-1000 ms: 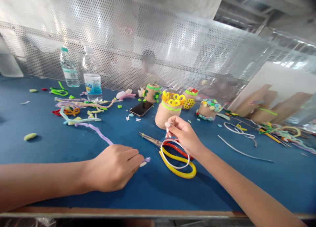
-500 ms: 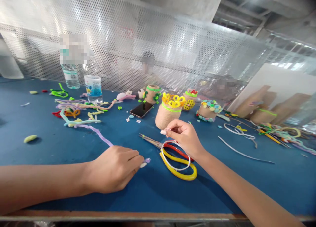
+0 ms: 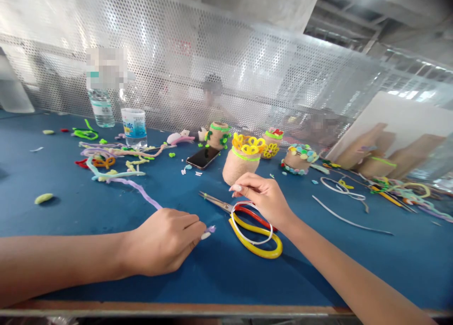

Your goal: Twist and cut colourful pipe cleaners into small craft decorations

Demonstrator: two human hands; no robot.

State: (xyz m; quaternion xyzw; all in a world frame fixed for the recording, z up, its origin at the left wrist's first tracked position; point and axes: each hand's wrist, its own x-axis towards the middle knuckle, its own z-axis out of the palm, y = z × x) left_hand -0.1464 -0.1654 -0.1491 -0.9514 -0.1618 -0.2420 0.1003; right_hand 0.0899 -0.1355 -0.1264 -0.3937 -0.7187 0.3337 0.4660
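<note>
Right hand [image 3: 265,197] dropped lower, grip narrow, hold unclear | left hand [image 3: 164,240] pinches purple pipe cleaner [image 3: 141,195] | fuzzy tan cup [image 3: 239,170] trimmed, pipe-cleaner loops [image 3: 256,242] loose

The left hand [image 3: 163,242] pinches a lilac pipe cleaner [image 3: 141,195] on the blue surface [image 3: 71,212], while the right hand [image 3: 264,197] hangs just above a white loop [image 3: 252,226] beside steel scissors [image 3: 215,201].

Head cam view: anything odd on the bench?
Yes: a pixelated block covers the tops of the two water bottles at the far edge of the blue table, hiding their caps. It looks like a masking artifact, not a real object.
</note>
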